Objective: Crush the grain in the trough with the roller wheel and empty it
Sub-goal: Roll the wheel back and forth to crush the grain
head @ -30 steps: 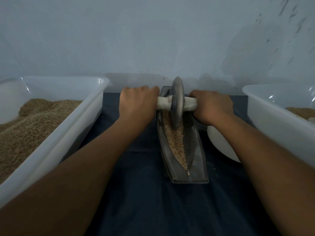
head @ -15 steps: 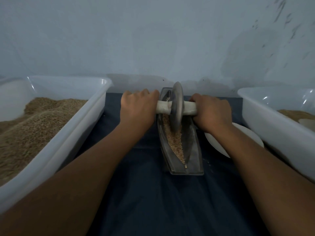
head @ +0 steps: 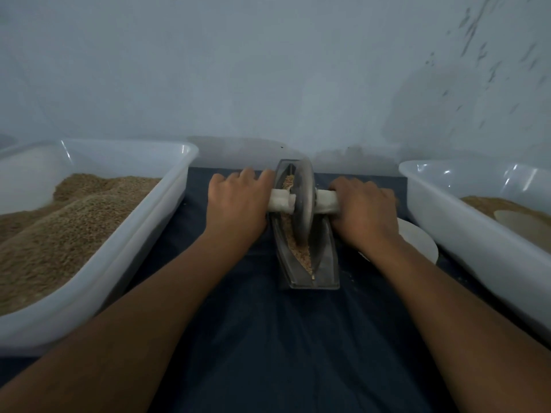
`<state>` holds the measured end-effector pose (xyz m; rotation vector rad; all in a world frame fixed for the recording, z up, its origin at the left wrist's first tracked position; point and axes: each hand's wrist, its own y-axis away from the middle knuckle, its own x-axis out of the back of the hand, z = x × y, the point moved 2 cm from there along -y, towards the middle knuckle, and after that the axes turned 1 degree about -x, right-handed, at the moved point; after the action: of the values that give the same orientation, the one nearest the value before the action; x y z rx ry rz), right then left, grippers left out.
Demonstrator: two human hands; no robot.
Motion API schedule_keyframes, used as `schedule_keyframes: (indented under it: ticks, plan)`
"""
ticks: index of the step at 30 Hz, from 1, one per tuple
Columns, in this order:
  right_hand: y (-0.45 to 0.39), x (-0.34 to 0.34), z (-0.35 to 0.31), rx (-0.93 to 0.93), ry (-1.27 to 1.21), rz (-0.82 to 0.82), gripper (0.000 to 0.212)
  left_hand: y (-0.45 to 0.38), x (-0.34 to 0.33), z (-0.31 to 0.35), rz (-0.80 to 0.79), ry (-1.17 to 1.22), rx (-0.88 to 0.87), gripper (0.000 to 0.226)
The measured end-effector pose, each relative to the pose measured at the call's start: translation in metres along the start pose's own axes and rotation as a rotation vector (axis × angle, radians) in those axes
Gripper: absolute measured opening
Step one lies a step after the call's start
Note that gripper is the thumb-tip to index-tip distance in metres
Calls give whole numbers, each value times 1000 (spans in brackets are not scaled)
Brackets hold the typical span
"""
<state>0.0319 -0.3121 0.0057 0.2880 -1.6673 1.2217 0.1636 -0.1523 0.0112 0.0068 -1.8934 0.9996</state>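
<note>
A dark blue cloth (head: 268, 338) covers the work surface. The narrow grey metal trough (head: 325, 263) lies at its centre, light brown grain (head: 302, 253) inside. We judge the grey metal roller wheel (head: 304, 201) heavy and rigid; our left hand (head: 235, 204) and right hand (head: 362, 213) each grip its white-wrapped axle (head: 281, 202).

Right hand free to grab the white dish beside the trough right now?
Probably not yet: the right hand grips the roller wheel handle. The white dish sits just beside it, partly under the wrist, nothing else blocking.
</note>
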Motion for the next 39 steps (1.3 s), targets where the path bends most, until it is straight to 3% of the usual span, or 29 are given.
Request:
schedule_keyframes:
  ticks: [16,22,29,39]
  plan:
    - [33,29,-7,3,-62,176,13,29,29,1,22,52,4,25]
    - [30,45,2,75,-59,-9,30,27,42,2,29,43,18,24]
    - [27,58,3,89,-81,-145,15,23,61,-5,-107,48,16,17]
    - [28,43,-1,114,23,-88,22,23,45,-1,-194,21,-2,23]
